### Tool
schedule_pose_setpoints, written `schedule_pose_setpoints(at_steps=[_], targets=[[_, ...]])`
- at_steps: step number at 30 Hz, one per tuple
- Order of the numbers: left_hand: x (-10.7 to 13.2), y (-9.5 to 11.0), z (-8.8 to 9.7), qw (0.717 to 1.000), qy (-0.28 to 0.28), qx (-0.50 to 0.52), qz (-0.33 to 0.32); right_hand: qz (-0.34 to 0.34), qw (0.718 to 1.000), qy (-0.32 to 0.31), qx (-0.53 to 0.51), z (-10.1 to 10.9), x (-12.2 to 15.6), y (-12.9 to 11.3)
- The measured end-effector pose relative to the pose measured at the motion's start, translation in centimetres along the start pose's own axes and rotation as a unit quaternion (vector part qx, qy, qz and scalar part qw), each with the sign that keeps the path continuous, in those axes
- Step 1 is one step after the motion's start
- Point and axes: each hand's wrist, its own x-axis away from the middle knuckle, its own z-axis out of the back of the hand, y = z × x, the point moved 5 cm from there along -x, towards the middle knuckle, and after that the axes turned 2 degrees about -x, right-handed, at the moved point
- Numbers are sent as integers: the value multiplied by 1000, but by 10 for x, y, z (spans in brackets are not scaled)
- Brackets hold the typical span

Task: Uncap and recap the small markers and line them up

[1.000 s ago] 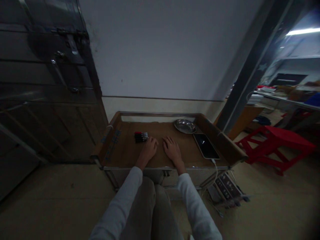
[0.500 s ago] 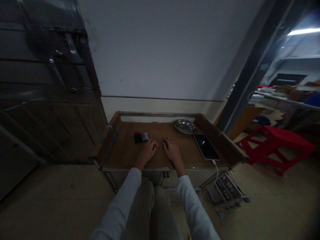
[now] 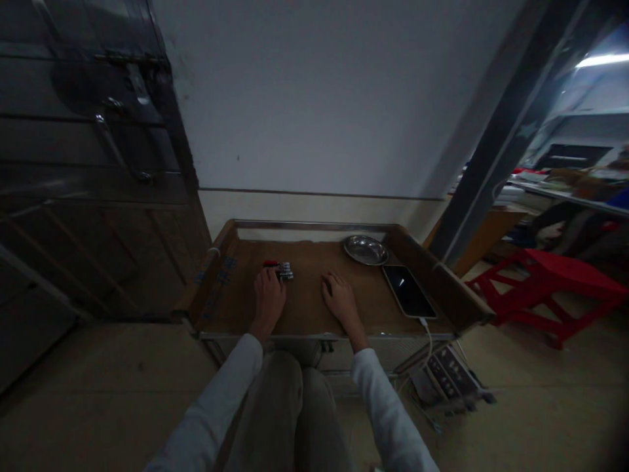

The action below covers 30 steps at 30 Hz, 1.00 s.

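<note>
My left hand (image 3: 268, 294) reaches onto a small bundle of markers (image 3: 284, 269) lying on the brown top of a low cart (image 3: 230, 298). Its fingers curl over the left part of the bundle, so only a red cap and the pale ends still show. My right hand (image 3: 338, 296) lies flat on the cart top near the middle, fingers stretched out, holding nothing. Both arms are in pale long sleeves.
A round metal dish (image 3: 365, 250) sits at the back right of the cart. A dark phone (image 3: 409, 292) lies beside it with a white cable (image 3: 426, 335) running down to a power strip (image 3: 449, 372) on the floor. A red stool (image 3: 555, 282) stands to the right, a dark metal door (image 3: 88, 164) to the left.
My left hand has slid left and forward from beside my right hand onto the markers, covering part of them. My right hand has stayed in place.
</note>
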Motion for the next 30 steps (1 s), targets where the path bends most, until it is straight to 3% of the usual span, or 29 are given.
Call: schedule_pose_setpoints(at_steps=[3, 6, 10, 13, 15, 17, 21, 23, 27, 30], targets=[[-1, -27, 2, 999, -36, -37, -1, -6, 1000, 5, -6, 0, -5, 3], [-2, -39, -2, 995, -67, -23, -66, 1, 999, 10, -35, -3, -15, 4], [-3, -32, -12, 987, -81, 77, -115, 50, 984, 4, -170, -10, -34, -6], [-8, -15, -18, 973, -73, 188, -108, 47, 947, -17, -317, -17, -48, -14], [-15, 2, -17, 960, -58, 246, -120, -7, 904, -30, -427, -22, -55, -13], [-24, 23, -13, 946, -51, 284, -150, -74, 841, -56, -533, -31, -57, -7], [-42, 58, -6, 919, -8, 367, -145, -181, 658, -91, -725, -46, -52, 5], [-45, 73, -6, 908, 6, 387, -160, -210, 590, -105, -772, -50, -50, 8], [-49, 93, -7, 891, -3, 406, -204, -242, 525, -114, -808, -52, -50, 13], [-59, 88, -4, 882, -2, 432, -188, -256, 488, -114, -827, -51, -51, 17]])
